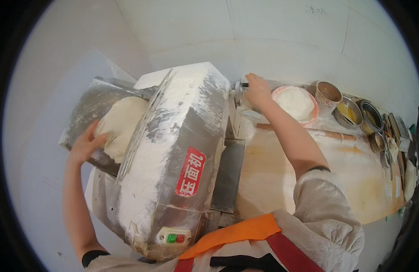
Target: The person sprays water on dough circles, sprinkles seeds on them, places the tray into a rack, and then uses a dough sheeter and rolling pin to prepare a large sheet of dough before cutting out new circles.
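My left hand [86,144] holds the edge of a pale slab of dough [121,124] that lies on the metal tray [80,127] at the machine's left. The flour-dusted steel dough-pressing machine [177,118] fills the middle of the view, with a red label and a green and red button panel [175,237] at its lower front. Past the machine's back right, my right hand [258,89] is closed on a black-handled adjusting knob [241,89] at the machine's side.
A wooden board [336,177] on the right bears a rolling pin [331,134]. Behind it stand a bowl of flour [293,102], a patterned bucket [327,96], metal bowls [347,113] and several utensils along the right edge. A pale wall [286,36] closes the back.
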`<action>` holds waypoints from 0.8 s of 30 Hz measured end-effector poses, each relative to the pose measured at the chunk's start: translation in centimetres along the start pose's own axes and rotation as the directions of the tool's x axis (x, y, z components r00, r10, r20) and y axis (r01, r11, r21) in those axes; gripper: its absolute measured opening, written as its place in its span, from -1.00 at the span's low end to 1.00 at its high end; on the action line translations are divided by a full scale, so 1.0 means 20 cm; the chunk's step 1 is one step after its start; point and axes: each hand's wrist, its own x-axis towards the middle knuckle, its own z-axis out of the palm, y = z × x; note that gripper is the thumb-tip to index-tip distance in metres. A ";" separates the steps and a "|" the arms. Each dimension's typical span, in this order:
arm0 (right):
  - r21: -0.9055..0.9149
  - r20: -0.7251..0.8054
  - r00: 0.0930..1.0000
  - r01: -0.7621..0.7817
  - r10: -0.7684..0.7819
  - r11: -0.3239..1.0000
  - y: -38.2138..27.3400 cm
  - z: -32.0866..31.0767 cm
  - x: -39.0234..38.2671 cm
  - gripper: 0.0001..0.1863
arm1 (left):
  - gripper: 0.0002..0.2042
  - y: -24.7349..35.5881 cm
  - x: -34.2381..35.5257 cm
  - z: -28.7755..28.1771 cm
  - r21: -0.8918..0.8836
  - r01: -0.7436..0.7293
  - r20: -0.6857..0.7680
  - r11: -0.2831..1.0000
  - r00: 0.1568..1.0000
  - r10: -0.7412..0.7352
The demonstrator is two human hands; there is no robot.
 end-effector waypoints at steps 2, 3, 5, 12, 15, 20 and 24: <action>-0.210 0.267 0.961 -0.012 0.069 0.978 0.05 0.03 0.10 -0.71 | -0.31 0.21 0.06 0.00 0.434 0.144 -0.194 0.889 0.979 -0.063; -0.218 0.290 0.954 -0.015 0.080 0.976 0.11 0.04 0.13 -0.75 | -0.30 0.34 0.08 0.04 0.521 0.153 -0.275 0.840 0.961 -0.005; -0.184 0.342 0.937 -0.004 0.068 0.983 0.13 0.08 0.18 -0.83 | -0.28 0.38 0.08 0.12 0.638 0.091 -0.286 0.765 0.950 0.126; -0.109 -0.020 0.988 0.150 -0.153 0.983 0.14 0.13 0.05 -0.89 | -0.23 0.15 0.23 0.39 0.651 -0.158 -0.142 0.742 0.936 0.323; 0.072 -0.174 0.963 0.220 -0.205 0.973 -0.08 -0.06 0.01 -0.83 | -0.23 0.10 0.30 0.40 0.663 -0.157 -0.149 0.732 0.930 0.335; 0.616 -0.346 0.700 0.672 -0.624 0.411 -0.83 -0.37 -0.72 -0.59 | -0.22 0.06 0.31 0.42 0.690 -0.140 -0.163 0.710 0.926 0.340; 0.778 -0.474 0.467 0.619 -0.747 -0.107 -1.06 -0.44 -1.26 -0.54 | -0.19 0.00 0.34 0.40 0.676 -0.197 -0.129 0.710 0.917 0.377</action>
